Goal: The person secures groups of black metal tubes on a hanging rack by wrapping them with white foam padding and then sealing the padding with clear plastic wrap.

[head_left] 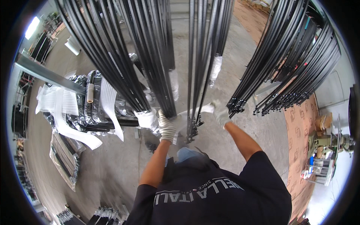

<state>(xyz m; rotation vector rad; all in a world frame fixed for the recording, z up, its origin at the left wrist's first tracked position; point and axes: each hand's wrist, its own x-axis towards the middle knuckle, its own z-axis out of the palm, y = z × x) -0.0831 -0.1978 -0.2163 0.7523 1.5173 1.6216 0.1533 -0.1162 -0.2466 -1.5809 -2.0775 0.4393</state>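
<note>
We stand on a grey concrete floor [120, 161]. To the right hang two large groups of black bars [258, 60], their lower ends fitted with small dark hardware. Ahead and to the left hangs a long outer bundle [108, 56], its lower end covered by a white wrap [146, 119]. Immediately right of it hangs the held bundle [153, 60], also of black bars, with its lower end at our left hand. A thinner middle bundle [192, 67] hangs between our two hands. At the left lies a stack of plastic-wrapped frames [95, 118], partly draped with white foam sheets [62, 103].

Our left hand [167, 126], in a pale striped glove, is closed around the lower end of the held bundle. Our right hand [220, 112], gloved likewise, has its fingers curled on the end of a white foam strip [205, 109]. The strip spans from beside our left hand to our right; the middle bundle crosses it in view. A brown cardboard tube [90, 93] rests upon the stack.
</note>
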